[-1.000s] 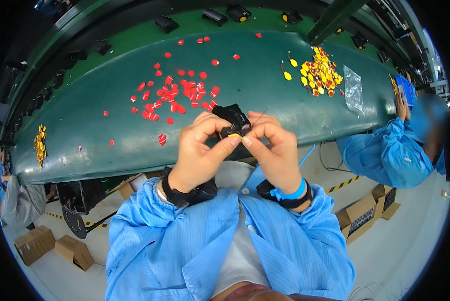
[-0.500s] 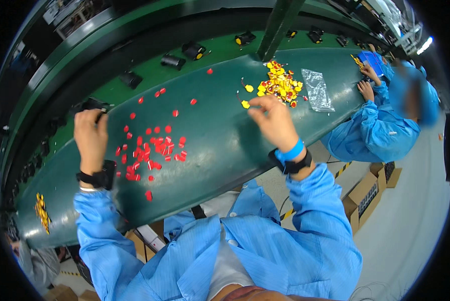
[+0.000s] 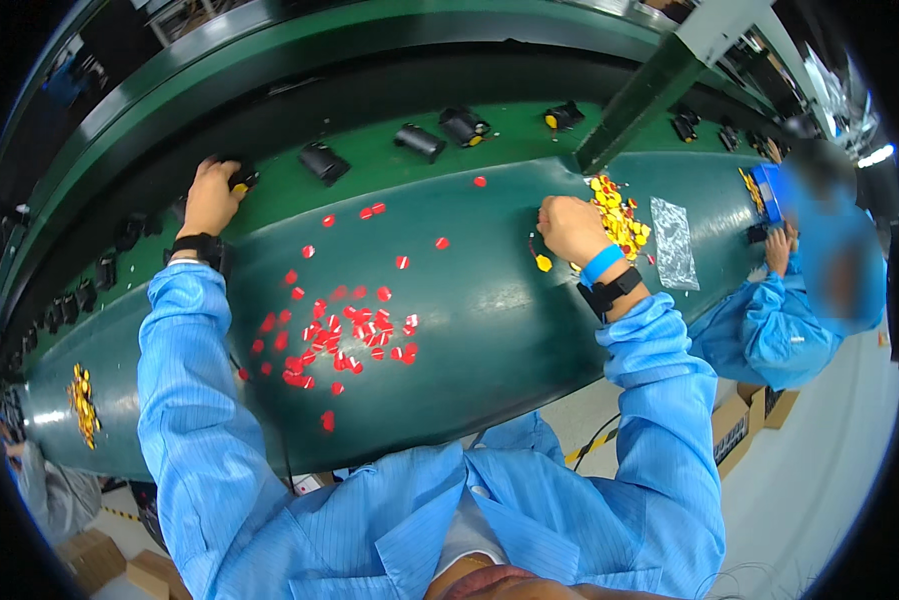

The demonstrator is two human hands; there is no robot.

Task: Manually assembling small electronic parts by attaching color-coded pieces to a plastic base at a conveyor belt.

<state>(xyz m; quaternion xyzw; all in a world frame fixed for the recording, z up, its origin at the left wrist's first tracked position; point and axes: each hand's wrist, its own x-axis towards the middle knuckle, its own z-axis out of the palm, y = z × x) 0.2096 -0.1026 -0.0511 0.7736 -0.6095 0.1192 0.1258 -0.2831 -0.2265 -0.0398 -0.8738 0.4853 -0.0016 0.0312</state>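
My left hand [image 3: 212, 198] reaches to the green strip at the far left. Its fingers are curled round a black cylindrical part [image 3: 240, 176] with a yellow end, mostly covered by the hand. My right hand [image 3: 573, 232] is closed at the left side of a pile of yellow and red pieces [image 3: 624, 222]; what its fingers hold is hidden. Just left of that hand lies a single yellow piece [image 3: 542, 263] with a thin dark wire. Many small red discs [image 3: 339, 335], some with white stripes, are scattered between my hands on the dark green work surface [image 3: 479, 340].
More black cylindrical parts [image 3: 419, 142] line the green strip behind. A dark green post [image 3: 629, 115] rises behind the pile. A clear plastic bag [image 3: 674, 243] lies right of it. Another yellow heap [image 3: 84, 405] is far left. A blue-clad co-worker [image 3: 774, 325] sits at right by a blue bin [image 3: 766, 192].
My left hand has moved forward and closed round the black part. My right hand has left one wired yellow piece on the surface and closed beside the pile. The whole view has shifted.
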